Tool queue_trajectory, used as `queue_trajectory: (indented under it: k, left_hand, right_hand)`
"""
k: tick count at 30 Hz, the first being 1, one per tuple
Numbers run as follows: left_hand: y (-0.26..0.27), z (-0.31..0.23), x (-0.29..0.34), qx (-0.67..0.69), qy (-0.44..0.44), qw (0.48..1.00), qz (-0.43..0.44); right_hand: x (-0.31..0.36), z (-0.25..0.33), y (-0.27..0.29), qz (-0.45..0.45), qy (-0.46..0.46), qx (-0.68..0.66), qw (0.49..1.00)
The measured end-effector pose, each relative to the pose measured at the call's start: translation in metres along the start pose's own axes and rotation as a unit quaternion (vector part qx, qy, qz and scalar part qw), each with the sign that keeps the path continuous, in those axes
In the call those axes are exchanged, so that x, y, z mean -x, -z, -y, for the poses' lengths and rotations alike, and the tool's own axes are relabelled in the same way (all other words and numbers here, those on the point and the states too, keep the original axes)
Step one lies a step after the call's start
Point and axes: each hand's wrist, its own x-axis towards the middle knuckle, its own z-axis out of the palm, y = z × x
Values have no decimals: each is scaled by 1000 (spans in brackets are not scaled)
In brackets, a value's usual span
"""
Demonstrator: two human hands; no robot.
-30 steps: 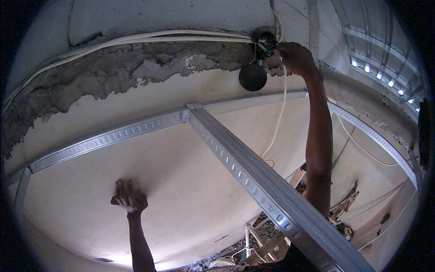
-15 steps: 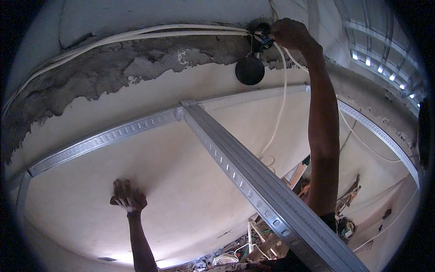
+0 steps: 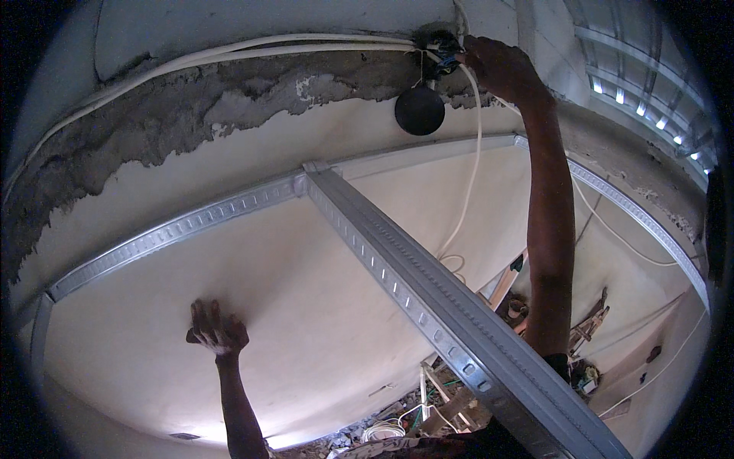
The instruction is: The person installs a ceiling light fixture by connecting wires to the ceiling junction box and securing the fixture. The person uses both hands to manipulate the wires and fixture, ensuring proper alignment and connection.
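My left hand (image 3: pixel 218 329) lies against the pale plastered wall (image 3: pixel 306 268), fingers spread, holding nothing. High up, my right hand (image 3: pixel 505 69) is at a dark wiring box (image 3: pixel 436 47) set in the wall, with blue and other wires (image 3: pixel 447 61) inside it. Its fingers are bent and pressed together at the wires; what is between them is too small to make out. Below the box hangs a round black disc (image 3: pixel 420 111), like a lid. A white cable (image 3: pixel 479 138) drops from beside the right fingers and curls lower down. Two white cables (image 3: pixel 290 44) run left from the box.
A metal channel (image 3: pixel 397 275) slants across close in front, between my arms, joining a metal wall track (image 3: pixel 191 222). Another track (image 3: pixel 642 214) curves along the right wall. Below lie a coiled white cable (image 3: pixel 382 432), wood pieces (image 3: pixel 440 398) and rubble. Roof sheeting (image 3: pixel 642 76) shows upper right.
The view has shifted slightly. My right hand has drawn a little to the right and down from the box, uncovering more of the wires. My left hand stays on the wall.
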Motion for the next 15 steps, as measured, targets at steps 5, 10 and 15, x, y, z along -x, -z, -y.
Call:
queue_trajectory:
  k: [5,10,15]
  left_hand:
    - [-13,-9,-11,34,-22,999,-18]
    - [-8,-9,-9,35,-7,999,-14]
    - [-7,-8,-8,31,0,999,-12]
  right_hand:
    - [13,-24,17,-88,134,200,967]
    - [7,-17,9,-11,138,149,979]
    - [13,27,20,103,26,69,992]
